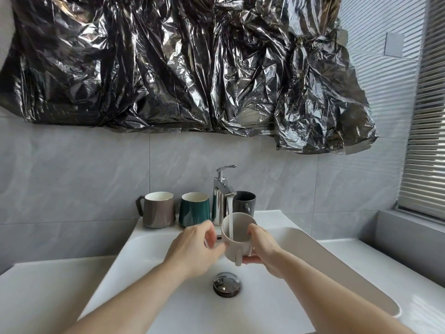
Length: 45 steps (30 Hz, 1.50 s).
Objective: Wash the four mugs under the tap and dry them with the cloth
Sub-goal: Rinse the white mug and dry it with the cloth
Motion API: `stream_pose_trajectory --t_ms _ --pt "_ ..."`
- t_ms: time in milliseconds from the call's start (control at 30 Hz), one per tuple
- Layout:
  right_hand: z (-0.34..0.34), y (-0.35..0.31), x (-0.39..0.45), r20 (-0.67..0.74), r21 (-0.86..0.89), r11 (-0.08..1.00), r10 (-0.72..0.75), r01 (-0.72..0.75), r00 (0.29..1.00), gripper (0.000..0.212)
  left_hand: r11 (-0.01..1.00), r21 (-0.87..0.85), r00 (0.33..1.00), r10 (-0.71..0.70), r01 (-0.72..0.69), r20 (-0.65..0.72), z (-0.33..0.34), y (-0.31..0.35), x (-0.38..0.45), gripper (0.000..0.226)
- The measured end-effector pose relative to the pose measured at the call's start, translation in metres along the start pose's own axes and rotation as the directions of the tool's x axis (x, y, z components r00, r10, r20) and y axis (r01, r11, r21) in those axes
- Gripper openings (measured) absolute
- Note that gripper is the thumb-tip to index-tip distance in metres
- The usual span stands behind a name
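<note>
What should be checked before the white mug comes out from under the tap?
1. Water running from the tap into the white mug: ok.
2. Right hand grips the mug: ok.
3. Left hand at the mug's side; contact: cannot tell.
4. Mug held over the sink: ok.
5. Brown mug, green mug and dark grey mug stand upright on the ledge: ok.
6. Drying cloth within reach: cannot tell, none in view.
</note>
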State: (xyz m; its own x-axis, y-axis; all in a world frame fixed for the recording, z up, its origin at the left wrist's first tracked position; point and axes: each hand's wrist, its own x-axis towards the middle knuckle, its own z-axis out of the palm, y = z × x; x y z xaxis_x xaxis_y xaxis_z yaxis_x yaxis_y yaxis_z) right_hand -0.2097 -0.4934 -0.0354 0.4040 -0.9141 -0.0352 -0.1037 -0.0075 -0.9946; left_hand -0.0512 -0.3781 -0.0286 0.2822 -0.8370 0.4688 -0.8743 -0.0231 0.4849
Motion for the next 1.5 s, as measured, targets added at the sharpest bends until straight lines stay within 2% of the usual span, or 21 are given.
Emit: stream_pose_trajectory --t_ms 100,167,233,300,467,567,667,733,900,1000,1200,1333,1500 --pt "0.003 -0.002 -0.003 0.014 0.091 0.996 -0.017 0.015 1.000 0.031 0.998 -0.062 0.988 0.012 -0.002 0.152 -0.001 0.011 -0.006 0.046" --pt "0.003 -0.004 -0.005 0.023 0.125 0.992 -0.023 0.020 0.999 0.028 0.993 -0.119 0.978 0.033 -0.009 0.204 -0.001 0.016 -0.009 0.058" --pt "0.003 -0.005 -0.006 0.042 0.145 0.989 -0.021 0.014 0.999 0.028 0.993 -0.115 0.982 0.019 0.003 0.186 -0.001 0.017 -0.010 0.058" --pt "0.002 -0.005 -0.006 0.057 0.131 0.991 -0.015 0.007 0.998 0.027 0.993 -0.113 0.984 -0.006 0.027 0.179 0.001 0.011 -0.008 0.047" --pt "0.001 -0.002 -0.007 0.073 -0.007 1.000 -0.008 0.009 0.997 0.017 0.991 -0.117 0.985 -0.051 0.071 0.166 0.007 0.000 -0.003 0.024" --pt "0.000 0.000 -0.004 0.077 -0.009 1.000 -0.027 0.028 0.997 0.027 0.964 -0.243 0.988 -0.079 0.111 0.136 0.009 0.001 -0.002 0.018" --pt "0.001 0.001 -0.003 0.110 0.004 0.999 -0.047 0.047 0.993 0.028 0.888 -0.431 0.985 -0.121 0.161 0.120 0.009 0.005 -0.001 0.019" --pt "0.002 0.002 -0.002 0.147 -0.005 0.998 -0.053 0.055 0.988 0.029 0.868 -0.468 0.986 -0.131 0.164 0.101 0.009 0.004 0.002 0.023" --pt "0.005 0.011 0.003 0.236 -0.115 0.987 -0.085 0.115 0.968 0.051 0.930 -0.345 0.992 -0.125 0.127 0.030 0.004 -0.011 0.003 0.027" --pt "0.006 0.014 0.004 0.224 -0.212 0.960 -0.133 0.181 0.966 0.057 0.956 -0.288 0.998 -0.066 0.063 0.000 0.003 -0.011 0.001 0.029" --pt "0.004 0.015 0.008 0.152 -0.368 0.891 -0.223 0.265 0.963 0.043 0.977 -0.204 0.995 0.043 -0.061 -0.091 0.004 -0.001 0.000 0.028" --pt "0.004 0.013 0.004 0.178 -0.424 0.866 -0.209 0.267 0.962 0.035 0.984 -0.143 0.986 0.084 -0.105 -0.142 0.003 0.001 -0.003 0.029" --pt "0.007 0.011 -0.003 0.216 -0.449 0.850 -0.194 0.274 0.957 0.031 0.992 -0.087 0.981 0.072 -0.089 -0.183 0.001 0.000 -0.002 0.028"
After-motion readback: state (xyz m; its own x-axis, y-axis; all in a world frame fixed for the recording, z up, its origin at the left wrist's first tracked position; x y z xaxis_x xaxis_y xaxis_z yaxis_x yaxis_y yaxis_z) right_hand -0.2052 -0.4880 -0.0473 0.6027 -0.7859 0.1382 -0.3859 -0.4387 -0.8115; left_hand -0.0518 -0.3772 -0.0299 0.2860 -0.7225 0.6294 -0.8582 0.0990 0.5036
